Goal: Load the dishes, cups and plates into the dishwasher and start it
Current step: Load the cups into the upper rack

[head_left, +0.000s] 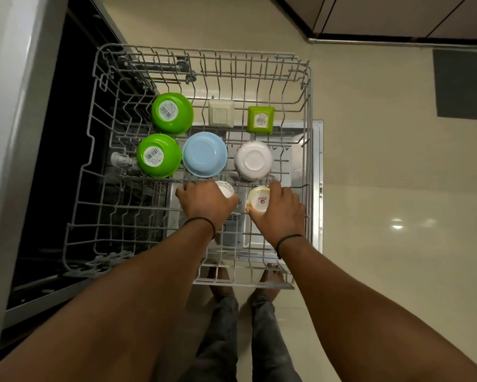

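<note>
Head view looks straight down on the pulled-out rack [306, 111], and you have a cup in each hand at its lower middle. Your left hand [204, 204] curls over a white patterned cup [226, 188]; your right hand [280, 209] grips a cream cup [259, 199] with red lettering on its side. Both cups sit low between the wires, though you cannot tell from here whether they already rest on the rack.

Directly above your hands in the frame, a row of upturned bowls is seated: a green bowl [159, 155], a blue bowl [204, 154] and a white bowl [253, 160]. Beyond them lie another green bowl [172, 113], a cream square dish [221, 113] and a green square dish [260, 119].

What matters for your next move: each cup stands just below a bowl, the patterned one under the blue, the cream one under the white, nearly touching. Free wires lie toward the lower left of the frame, nearer your left hand, so further pieces probably belong there.
</note>
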The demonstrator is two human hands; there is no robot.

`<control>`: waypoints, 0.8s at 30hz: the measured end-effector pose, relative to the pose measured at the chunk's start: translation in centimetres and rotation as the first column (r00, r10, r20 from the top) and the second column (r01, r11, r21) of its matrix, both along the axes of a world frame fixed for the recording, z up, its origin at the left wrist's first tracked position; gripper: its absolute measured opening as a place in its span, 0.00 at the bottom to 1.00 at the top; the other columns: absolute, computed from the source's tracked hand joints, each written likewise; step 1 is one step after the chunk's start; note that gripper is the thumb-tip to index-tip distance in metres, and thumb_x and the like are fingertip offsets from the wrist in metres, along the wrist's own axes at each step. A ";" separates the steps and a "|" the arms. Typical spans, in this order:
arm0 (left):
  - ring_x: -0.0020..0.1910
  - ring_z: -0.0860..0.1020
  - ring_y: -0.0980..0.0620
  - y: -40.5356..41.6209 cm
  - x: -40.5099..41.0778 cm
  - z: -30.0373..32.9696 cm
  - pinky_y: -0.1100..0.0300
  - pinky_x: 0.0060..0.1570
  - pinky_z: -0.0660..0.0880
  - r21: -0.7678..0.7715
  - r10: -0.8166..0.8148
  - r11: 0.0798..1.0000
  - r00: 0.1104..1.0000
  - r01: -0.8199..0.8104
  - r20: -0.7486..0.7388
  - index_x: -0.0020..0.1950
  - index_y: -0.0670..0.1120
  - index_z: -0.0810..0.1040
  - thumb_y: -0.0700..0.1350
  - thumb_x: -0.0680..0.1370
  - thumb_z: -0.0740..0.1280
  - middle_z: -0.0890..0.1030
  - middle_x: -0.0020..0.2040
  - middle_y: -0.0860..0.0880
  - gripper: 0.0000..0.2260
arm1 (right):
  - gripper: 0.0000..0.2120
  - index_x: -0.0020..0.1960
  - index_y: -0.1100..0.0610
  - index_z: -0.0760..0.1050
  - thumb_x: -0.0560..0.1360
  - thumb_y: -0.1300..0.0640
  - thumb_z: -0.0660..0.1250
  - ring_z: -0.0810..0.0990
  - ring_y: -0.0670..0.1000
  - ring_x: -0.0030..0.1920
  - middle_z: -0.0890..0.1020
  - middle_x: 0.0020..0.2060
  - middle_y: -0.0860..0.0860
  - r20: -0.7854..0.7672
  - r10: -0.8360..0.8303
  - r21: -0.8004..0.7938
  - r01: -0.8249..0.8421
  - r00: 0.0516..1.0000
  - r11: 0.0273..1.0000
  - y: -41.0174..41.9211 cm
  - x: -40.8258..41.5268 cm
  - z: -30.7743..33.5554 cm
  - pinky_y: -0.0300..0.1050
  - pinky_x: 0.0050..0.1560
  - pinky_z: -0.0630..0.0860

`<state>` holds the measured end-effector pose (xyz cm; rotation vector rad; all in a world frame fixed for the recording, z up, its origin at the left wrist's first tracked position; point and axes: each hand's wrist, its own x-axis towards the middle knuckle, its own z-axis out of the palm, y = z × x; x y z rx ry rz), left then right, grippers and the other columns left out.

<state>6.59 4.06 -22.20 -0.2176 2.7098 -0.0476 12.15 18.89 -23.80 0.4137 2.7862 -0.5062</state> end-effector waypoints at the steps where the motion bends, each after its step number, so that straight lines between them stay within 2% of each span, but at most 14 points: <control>1: 0.53 0.77 0.43 -0.1 0.0 0.1 0.50 0.54 0.66 0.022 0.033 0.999 0.999 -0.033 -0.002 0.50 0.49 0.79 0.68 0.67 0.62 0.82 0.49 0.46 0.25 | 0.35 0.68 0.53 0.64 0.69 0.36 0.69 0.73 0.57 0.59 0.75 0.59 0.55 -0.020 -0.003 0.001 0.003 1.000 1.000 0.0 0.1 0.1 0.54 0.57 0.72; 5: 0.51 0.79 0.42 -0.6 0.1 1.0 0.49 0.56 0.72 0.172 0.214 0.962 0.977 -0.210 -0.003 0.49 0.47 0.81 0.69 0.66 0.61 0.83 0.49 0.45 0.28 | 0.29 0.66 0.53 0.68 0.71 0.42 0.71 0.74 0.54 0.57 0.77 0.57 0.52 -0.191 0.091 -0.042 -0.101 0.977 0.994 -0.5 0.2 0.5 0.49 0.58 0.71; 7: 0.50 0.80 0.41 -1.4 -0.3 1.4 0.52 0.52 0.74 0.285 0.357 0.887 0.931 -0.364 0.079 0.49 0.46 0.82 0.69 0.66 0.63 0.83 0.49 0.44 0.29 | 0.30 0.66 0.53 0.69 0.70 0.44 0.73 0.74 0.54 0.58 0.77 0.57 0.52 -0.253 0.199 -0.036 -0.215 0.947 0.976 -1.3 -0.1 0.9 0.49 0.61 0.70; 9: 0.46 0.81 0.43 -2.5 -1.0 1.6 0.54 0.46 0.77 0.401 0.476 0.757 0.856 -0.516 0.203 0.46 0.45 0.83 0.69 0.63 0.65 0.84 0.45 0.44 0.28 | 0.34 0.68 0.54 0.69 0.67 0.44 0.75 0.73 0.55 0.60 0.76 0.60 0.53 -0.274 0.257 -0.056 -0.282 0.927 0.958 -2.5 -0.6 1.3 0.50 0.63 0.69; 11: 0.39 0.82 0.45 -3.8 -1.5 1.7 0.55 0.38 0.79 0.507 0.552 0.577 0.763 -0.641 0.337 0.43 0.45 0.83 0.66 0.64 0.68 0.84 0.39 0.46 0.25 | 0.38 0.71 0.54 0.66 0.66 0.44 0.76 0.72 0.55 0.62 0.74 0.63 0.53 -0.250 0.257 -0.158 -0.301 0.934 0.941 -3.9 -1.2 1.6 0.51 0.65 0.70; 13: 0.30 0.80 0.48 -4.9 -1.7 1.5 0.63 0.25 0.73 0.549 0.561 0.412 0.677 -0.727 0.476 0.47 0.44 0.83 0.61 0.70 0.70 0.83 0.35 0.46 0.21 | 0.41 0.73 0.55 0.64 0.66 0.46 0.76 0.71 0.56 0.65 0.73 0.67 0.54 -0.196 0.240 -0.284 -0.289 0.951 0.914 -5.2 -1.6 1.8 0.53 0.65 0.71; 14: 0.26 0.79 0.50 -5.4 -1.7 1.4 0.66 0.22 0.69 0.545 0.542 0.363 0.647 -0.755 0.536 0.50 0.43 0.83 0.60 0.71 0.69 0.82 0.34 0.45 0.21 | 0.41 0.74 0.55 0.63 0.67 0.46 0.76 0.71 0.56 0.66 0.72 0.68 0.54 -0.171 0.245 -0.328 -0.289 0.954 0.899 -5.8 -1.8 1.9 0.53 0.66 0.70; 16: 0.20 0.76 0.52 -6.0 -1.7 1.6 0.68 0.20 0.65 0.532 0.501 0.327 0.621 -0.781 0.602 0.52 0.42 0.82 0.61 0.72 0.68 0.81 0.31 0.45 0.23 | 0.41 0.74 0.54 0.63 0.67 0.46 0.76 0.71 0.55 0.66 0.72 0.68 0.54 -0.146 0.262 -0.379 -0.298 0.954 0.876 -7.0 -2.0 1.9 0.53 0.65 0.70; 19: 0.17 0.74 0.55 -6.1 -2.1 2.9 0.70 0.18 0.65 0.558 0.443 0.275 0.618 -0.783 0.650 0.45 0.45 0.79 0.59 0.76 0.66 0.78 0.24 0.49 0.17 | 0.39 0.73 0.52 0.64 0.67 0.46 0.76 0.73 0.54 0.63 0.75 0.65 0.52 -0.135 0.219 -0.424 -0.256 0.966 0.869 -8.6 -2.1 1.7 0.54 0.60 0.74; 22: 0.18 0.69 0.55 -6.6 -2.3 3.9 0.69 0.20 0.62 0.549 0.378 0.293 0.622 -0.783 0.686 0.40 0.47 0.75 0.62 0.77 0.62 0.74 0.21 0.50 0.19 | 0.32 0.68 0.53 0.68 0.68 0.47 0.74 0.76 0.55 0.58 0.78 0.58 0.53 -0.197 0.105 -0.455 -0.186 0.975 0.871 -9.8 -2.4 1.9 0.54 0.54 0.76; 24: 0.23 0.69 0.54 -7.1 -2.2 4.4 0.66 0.25 0.64 0.499 0.353 0.299 0.580 -0.813 0.734 0.39 0.48 0.74 0.65 0.77 0.60 0.74 0.24 0.50 0.22 | 0.28 0.65 0.53 0.69 0.68 0.47 0.73 0.77 0.56 0.54 0.78 0.54 0.54 -0.215 0.117 -0.422 -0.200 0.970 0.884 -9.8 -2.8 2.3 0.53 0.49 0.76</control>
